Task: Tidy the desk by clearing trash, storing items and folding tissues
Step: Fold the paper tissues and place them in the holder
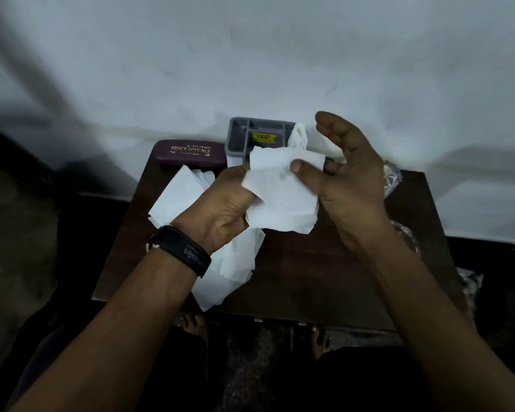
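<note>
A white tissue (283, 191) is held up above the small dark wooden desk (324, 278). My left hand (220, 209), with a black band on the wrist, grips the tissue's left edge in curled fingers. My right hand (348, 176) pinches its upper right part, thumb pressed on the front and a finger behind it; the other fingers arch upward. Several more white tissues (185, 197) lie spread on the desk's left half, partly hidden under my left arm.
A maroon spectacle case (191, 151) marked "PRINCE OPTICALS" lies at the desk's back left against the white wall. A grey plastic organiser (257, 135) with a yellow label stands beside it. A white plastic bag (299, 136) and crinkled clear wrappers (393, 176) sit at the right edge.
</note>
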Demonstrator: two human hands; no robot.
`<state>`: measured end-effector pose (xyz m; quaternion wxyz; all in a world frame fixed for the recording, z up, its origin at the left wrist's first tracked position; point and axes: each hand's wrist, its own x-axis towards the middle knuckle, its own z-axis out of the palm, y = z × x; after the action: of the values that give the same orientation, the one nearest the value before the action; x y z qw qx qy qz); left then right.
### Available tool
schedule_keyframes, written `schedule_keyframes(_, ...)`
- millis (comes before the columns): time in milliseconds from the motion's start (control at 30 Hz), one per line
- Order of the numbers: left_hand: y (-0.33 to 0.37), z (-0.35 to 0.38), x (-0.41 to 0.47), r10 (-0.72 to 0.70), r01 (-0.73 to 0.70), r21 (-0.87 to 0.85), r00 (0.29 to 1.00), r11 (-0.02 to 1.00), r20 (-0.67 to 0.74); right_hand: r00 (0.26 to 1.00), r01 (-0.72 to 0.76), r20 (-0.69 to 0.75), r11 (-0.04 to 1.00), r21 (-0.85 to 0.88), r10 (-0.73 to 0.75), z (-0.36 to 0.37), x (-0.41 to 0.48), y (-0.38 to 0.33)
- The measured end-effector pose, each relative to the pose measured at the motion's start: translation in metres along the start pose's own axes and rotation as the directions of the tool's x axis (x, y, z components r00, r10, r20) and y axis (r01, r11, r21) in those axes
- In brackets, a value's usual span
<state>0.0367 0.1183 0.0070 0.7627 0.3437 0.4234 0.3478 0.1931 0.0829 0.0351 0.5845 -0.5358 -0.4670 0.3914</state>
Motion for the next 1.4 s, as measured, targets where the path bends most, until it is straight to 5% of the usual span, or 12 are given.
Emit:
schedule_keyframes(167,0.006,0.004,-0.002,-0.050,0.044,-0.100,0.997,0.994,-0.062,0.998,0.061,0.032,0.989,-0.131,-0.057,0.001,0.002,0.008)
schedule_keyframes(467,0.017,0.002,-0.005,-0.120,0.118,-0.347,0.993,0.930,0.018,0.995,0.074,0.079,0.994,-0.083,-0.067,-0.006,0.003,0.007)
schedule_keyframes(767,0.005,0.003,-0.001,0.028,-0.023,0.078,0.997,0.997,-0.069,0.992,0.118,0.069,0.945,-0.305,-0.101,-0.010,0.009,0.017)
schedule_keyframes(867,0.008,0.002,-0.001,0.082,-0.079,0.040,0.994,0.996,-0.068,0.993,-0.115,-0.017,0.977,-0.178,0.113,-0.013,0.008,0.012)
schedule_keyframes(1000,0.010,0.000,-0.003,0.135,-0.128,0.104,0.988,0.986,-0.069,0.893,-0.396,0.249,0.918,0.038,0.375,-0.023,0.004,0.011)
schedule_keyframes(1200,0.011,-0.002,-0.003,0.181,-0.166,0.279,0.983,0.946,-0.029,0.943,-0.330,0.048,0.943,0.034,0.328,-0.026,0.007,0.020)
schedule_keyframes(1400,0.016,-0.001,-0.006,0.150,-0.132,0.229,0.987,0.964,-0.065,0.965,-0.250,0.081,0.968,0.006,0.249,-0.031,0.008,0.017)
